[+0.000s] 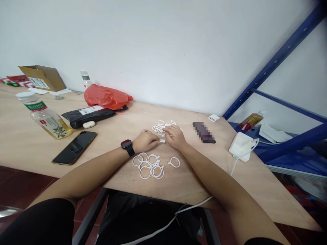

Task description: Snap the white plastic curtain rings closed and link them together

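Black sleeve [41,223], lone ring [175,167], tab [169,163] pointing left

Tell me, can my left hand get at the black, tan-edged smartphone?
Probably yes: the smartphone lies uncovered on the pale wooden tabletop, nothing standing between it and your left hand, though those fingers seem busy with a small white plastic piece.

Forearms [102,175] angle inward, left grip [145,141] beside right grip [176,137], fingers [171,130] curled.
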The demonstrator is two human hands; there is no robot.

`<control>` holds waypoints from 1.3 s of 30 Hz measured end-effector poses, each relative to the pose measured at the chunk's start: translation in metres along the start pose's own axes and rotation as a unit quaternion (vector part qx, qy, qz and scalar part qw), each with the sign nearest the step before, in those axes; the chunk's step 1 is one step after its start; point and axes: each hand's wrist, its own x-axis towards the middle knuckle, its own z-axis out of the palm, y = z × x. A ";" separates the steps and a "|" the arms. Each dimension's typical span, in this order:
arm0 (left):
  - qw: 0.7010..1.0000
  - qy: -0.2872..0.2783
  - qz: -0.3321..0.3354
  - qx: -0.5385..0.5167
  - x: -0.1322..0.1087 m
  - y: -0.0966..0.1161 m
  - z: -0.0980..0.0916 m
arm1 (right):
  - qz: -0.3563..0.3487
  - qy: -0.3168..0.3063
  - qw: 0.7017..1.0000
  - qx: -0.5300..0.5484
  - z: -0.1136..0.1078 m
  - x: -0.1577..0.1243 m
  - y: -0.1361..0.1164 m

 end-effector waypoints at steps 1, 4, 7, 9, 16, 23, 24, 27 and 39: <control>1.000 0.010 -0.004 -0.004 0.000 -0.001 0.000 | -0.009 -0.004 1.000 0.012 -0.001 0.000 -0.001; 0.998 0.041 -0.023 -0.052 0.001 -0.004 -0.001 | -0.026 -0.030 0.998 0.039 -0.003 -0.001 -0.003; 0.989 0.070 -0.047 -0.122 0.002 -0.003 -0.002 | -0.031 -0.054 0.997 0.038 -0.002 -0.002 -0.004; 0.984 0.078 -0.053 -0.150 0.001 -0.002 -0.002 | -0.031 -0.060 0.997 0.032 -0.001 -0.001 -0.005; 0.981 0.058 -0.053 -0.177 0.001 -0.003 0.002 | -0.018 -0.086 0.996 0.017 -0.003 0.001 -0.009; 0.987 0.019 -0.024 -0.155 0.002 -0.002 0.006 | -0.004 -0.103 0.994 0.025 -0.002 0.000 -0.010; 0.989 0.013 -0.020 -0.147 0.002 -0.002 0.007 | -0.005 -0.102 0.994 0.030 -0.001 0.000 -0.010; 0.992 0.015 -0.020 -0.126 0.002 -0.001 0.008 | -0.004 -0.092 0.995 0.035 -0.001 -0.001 -0.009; 0.980 -0.029 0.174 -0.089 0.003 0.038 -0.001 | 0.098 -0.066 0.986 -0.118 0.005 0.002 0.007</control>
